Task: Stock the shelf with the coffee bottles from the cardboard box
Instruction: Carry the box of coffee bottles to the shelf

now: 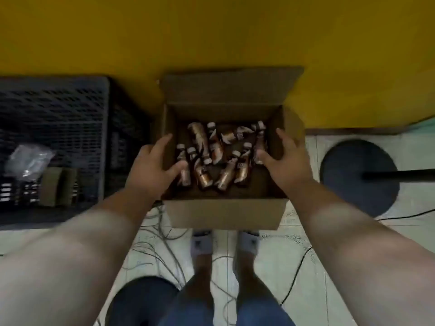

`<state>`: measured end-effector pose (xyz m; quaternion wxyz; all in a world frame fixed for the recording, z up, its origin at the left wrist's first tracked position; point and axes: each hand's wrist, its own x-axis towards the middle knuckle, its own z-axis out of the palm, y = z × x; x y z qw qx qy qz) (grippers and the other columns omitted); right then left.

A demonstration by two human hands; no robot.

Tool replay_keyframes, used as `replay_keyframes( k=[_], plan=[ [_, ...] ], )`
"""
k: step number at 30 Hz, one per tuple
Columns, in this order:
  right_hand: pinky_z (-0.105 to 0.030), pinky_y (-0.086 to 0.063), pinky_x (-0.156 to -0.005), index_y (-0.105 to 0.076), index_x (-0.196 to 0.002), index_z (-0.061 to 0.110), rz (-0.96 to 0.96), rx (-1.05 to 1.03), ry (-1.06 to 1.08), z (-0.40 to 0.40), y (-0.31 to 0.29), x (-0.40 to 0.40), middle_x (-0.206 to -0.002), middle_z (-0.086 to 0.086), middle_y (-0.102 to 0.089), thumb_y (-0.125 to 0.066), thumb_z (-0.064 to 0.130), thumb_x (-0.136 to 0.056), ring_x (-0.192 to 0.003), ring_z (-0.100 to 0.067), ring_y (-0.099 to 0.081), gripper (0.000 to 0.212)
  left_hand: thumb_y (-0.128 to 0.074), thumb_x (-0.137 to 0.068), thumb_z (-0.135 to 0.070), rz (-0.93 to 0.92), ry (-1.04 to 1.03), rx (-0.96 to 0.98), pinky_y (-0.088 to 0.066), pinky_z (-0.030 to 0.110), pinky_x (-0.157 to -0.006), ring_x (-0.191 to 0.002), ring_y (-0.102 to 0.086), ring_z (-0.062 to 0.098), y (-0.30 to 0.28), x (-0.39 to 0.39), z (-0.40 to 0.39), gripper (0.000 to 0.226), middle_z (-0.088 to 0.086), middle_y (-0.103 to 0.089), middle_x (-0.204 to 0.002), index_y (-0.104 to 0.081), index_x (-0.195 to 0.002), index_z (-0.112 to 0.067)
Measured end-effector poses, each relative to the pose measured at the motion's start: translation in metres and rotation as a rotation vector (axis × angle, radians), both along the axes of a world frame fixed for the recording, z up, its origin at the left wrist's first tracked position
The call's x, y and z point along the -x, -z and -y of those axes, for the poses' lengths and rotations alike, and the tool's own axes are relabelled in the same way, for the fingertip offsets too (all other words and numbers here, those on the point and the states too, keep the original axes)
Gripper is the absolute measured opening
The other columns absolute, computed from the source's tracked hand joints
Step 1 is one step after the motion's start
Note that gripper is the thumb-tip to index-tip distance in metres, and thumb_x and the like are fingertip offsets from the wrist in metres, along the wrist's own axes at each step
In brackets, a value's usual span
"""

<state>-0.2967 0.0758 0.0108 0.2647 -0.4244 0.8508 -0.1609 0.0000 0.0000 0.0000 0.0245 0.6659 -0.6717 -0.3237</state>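
An open cardboard box (226, 214) stands on the floor in front of my feet, its flaps folded out. Several brown coffee bottles (219, 154) with white caps lie jumbled on its bottom. My left hand (153, 169) is over the box's left wall, fingers spread, thumb reaching in near a bottle. My right hand (286, 158) is over the right wall, fingers apart, thumb close to a bottle at the right side. Neither hand holds a bottle. No shelf is in view.
A dark plastic crate (58, 118) with a plastic bag (28, 161) stands left of the box. A yellow wall (211, 36) rises behind. A round black stand base (357, 177) lies right, another (141, 300) near my left leg. Loose cables (160, 245) trail across the tiled floor.
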Motion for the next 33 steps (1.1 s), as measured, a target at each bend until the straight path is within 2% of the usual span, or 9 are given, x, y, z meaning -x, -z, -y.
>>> replay_keyframes(
  k=[3,6,12,14,17,22,26,30,33],
  plan=[
    [-0.046,-0.040,-0.100,-0.035,-0.140,0.043,-0.027,-0.080,0.084,0.011,0.053,0.020,-0.142,-0.015,-0.040,-0.055,0.065,-0.078,-0.124,-0.039,-0.044,0.069,-0.040,-0.059,-0.088,0.203,0.094,-0.010,-0.046,0.046,-0.095,-0.121,-0.049,0.035,0.046,0.009,0.013,0.086,0.008,-0.035,-0.146,-0.005,-0.134,-0.065],
    [-0.050,-0.040,-0.103,-0.032,-0.140,0.046,0.064,-0.158,0.023,0.011,0.093,0.040,-0.144,-0.016,-0.035,-0.057,0.062,-0.080,-0.126,-0.039,-0.042,0.067,-0.043,-0.059,-0.089,0.273,0.094,-0.047,-0.047,0.050,-0.089,-0.119,-0.050,0.039,0.083,0.011,0.024,0.088,0.008,-0.031,-0.150,0.001,-0.131,-0.068],
    [-0.047,-0.046,-0.098,-0.020,-0.143,0.052,0.158,-0.202,-0.215,0.007,0.119,0.078,-0.132,-0.017,-0.048,-0.069,0.042,-0.081,-0.115,-0.035,-0.054,0.079,-0.070,-0.076,-0.053,0.127,0.029,-0.038,-0.052,0.039,-0.080,-0.109,-0.060,0.028,0.114,-0.010,0.038,0.088,0.001,-0.054,-0.136,-0.007,-0.135,-0.065],
    [-0.048,-0.049,-0.092,-0.018,-0.144,0.050,0.089,-0.173,-0.272,0.006,0.122,0.082,-0.126,-0.018,-0.054,-0.067,0.031,-0.084,-0.107,-0.035,-0.058,0.080,-0.071,-0.082,-0.037,0.127,0.067,0.009,-0.054,0.033,-0.069,-0.092,-0.064,0.024,0.118,-0.013,0.041,0.085,0.004,-0.061,-0.128,-0.011,-0.138,-0.061],
    [-0.047,-0.053,-0.080,-0.013,-0.147,0.045,-0.016,-0.155,-0.333,0.008,0.126,0.082,-0.112,-0.021,-0.064,-0.065,0.020,-0.086,-0.092,-0.036,-0.063,0.084,-0.066,-0.087,-0.019,0.195,0.094,0.024,-0.044,0.024,-0.048,-0.059,-0.053,0.014,0.120,-0.015,0.043,0.087,0.011,-0.068,-0.106,-0.010,-0.141,-0.056],
    [-0.035,-0.051,-0.068,-0.014,-0.149,0.039,-0.058,-0.155,-0.310,0.006,0.126,0.085,-0.100,-0.019,-0.068,-0.060,0.009,-0.087,-0.076,-0.030,-0.061,0.083,-0.061,-0.085,-0.009,0.239,0.080,0.021,-0.040,0.024,-0.044,-0.053,-0.050,0.018,0.112,-0.010,0.046,0.093,0.012,-0.064,-0.089,-0.004,-0.142,-0.056],
    [-0.036,-0.052,-0.080,-0.019,-0.149,0.035,-0.054,-0.172,-0.285,0.002,0.115,0.089,-0.117,-0.019,-0.064,-0.060,0.006,-0.086,-0.095,-0.036,-0.062,0.081,-0.058,-0.079,-0.003,0.262,0.059,-0.004,-0.046,0.029,-0.047,-0.058,-0.053,0.021,0.090,-0.005,0.042,0.102,0.010,-0.061,-0.091,0.000,-0.138,-0.063],
    [-0.033,-0.047,-0.074,-0.026,-0.148,0.032,-0.029,-0.199,-0.249,-0.015,0.068,0.087,-0.116,-0.021,-0.064,-0.056,0.005,-0.085,-0.094,-0.038,-0.061,0.074,-0.059,-0.081,-0.005,0.318,0.072,-0.046,-0.042,0.029,-0.045,-0.057,-0.052,0.022,0.039,0.002,0.022,0.099,0.008,-0.059,-0.083,-0.002,-0.144,-0.055],
    [-0.035,-0.050,-0.071,-0.028,-0.146,0.031,-0.045,-0.230,-0.232,-0.044,0.009,0.083,-0.112,-0.019,-0.065,-0.054,0.007,-0.086,-0.090,-0.037,-0.062,0.071,-0.060,-0.080,-0.005,0.347,0.084,-0.052,-0.046,0.032,-0.049,-0.057,-0.052,0.019,-0.020,0.008,-0.004,0.099,0.009,-0.061,-0.088,-0.003,-0.146,-0.051]
  ],
)
